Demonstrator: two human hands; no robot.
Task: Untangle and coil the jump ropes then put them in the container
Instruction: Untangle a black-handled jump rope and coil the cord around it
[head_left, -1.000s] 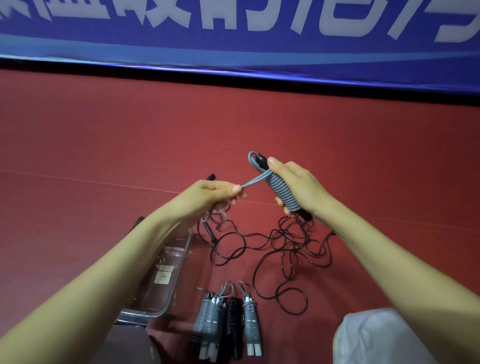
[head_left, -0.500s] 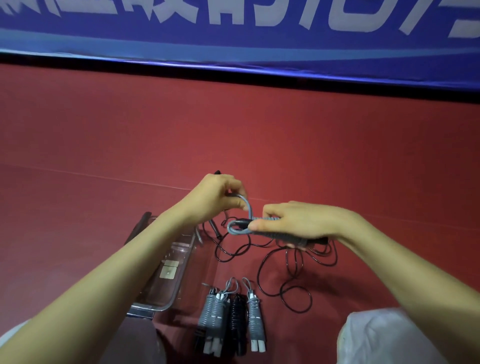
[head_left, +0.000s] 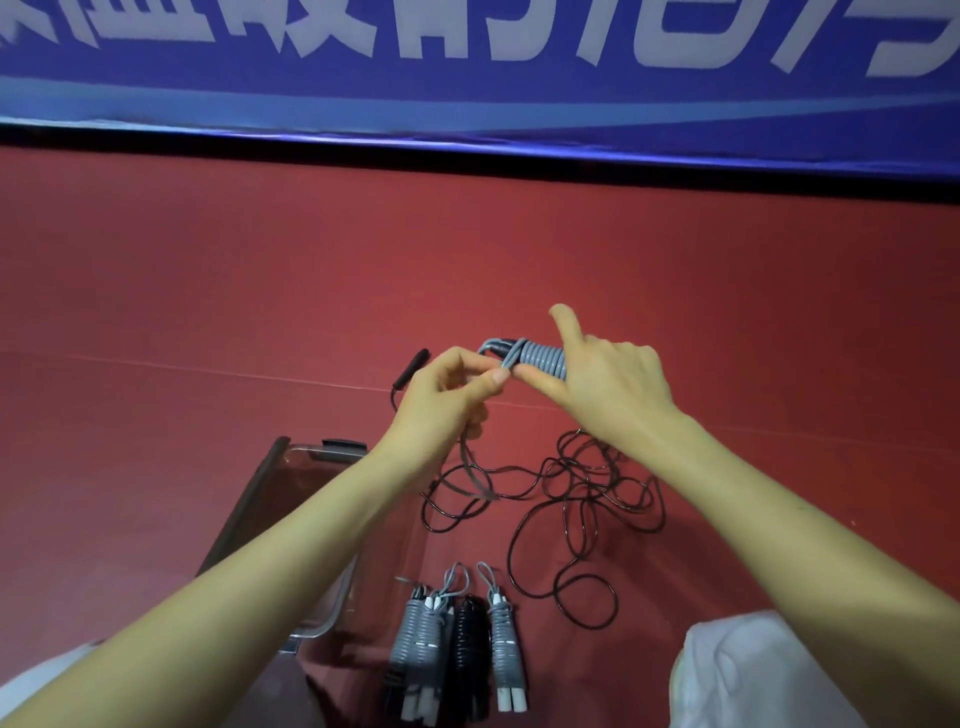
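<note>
A grey jump rope wound tight round its handles (head_left: 540, 356) is held above the red floor. My right hand (head_left: 608, 384) grips the bundle from the right, index finger raised. My left hand (head_left: 449, 395) pinches the rope's free end at the bundle's left tip. A black jump rope (head_left: 582, 499) lies loose and tangled on the floor below, one black handle (head_left: 410, 369) sticking out behind my left hand. Several coiled ropes (head_left: 457, 644), grey and black, lie side by side near me. The clear plastic container (head_left: 311, 457) stands at lower left, partly behind my left forearm.
A blue banner with white lettering (head_left: 467, 67) runs along the far edge of the red floor (head_left: 208, 286). My knees in white cloth (head_left: 748, 670) show at the bottom corners.
Both hands have risen with the grey bundle, which now lies level. My left hand went from pulling the free end out to the left to pinching it at the bundle's tip.
</note>
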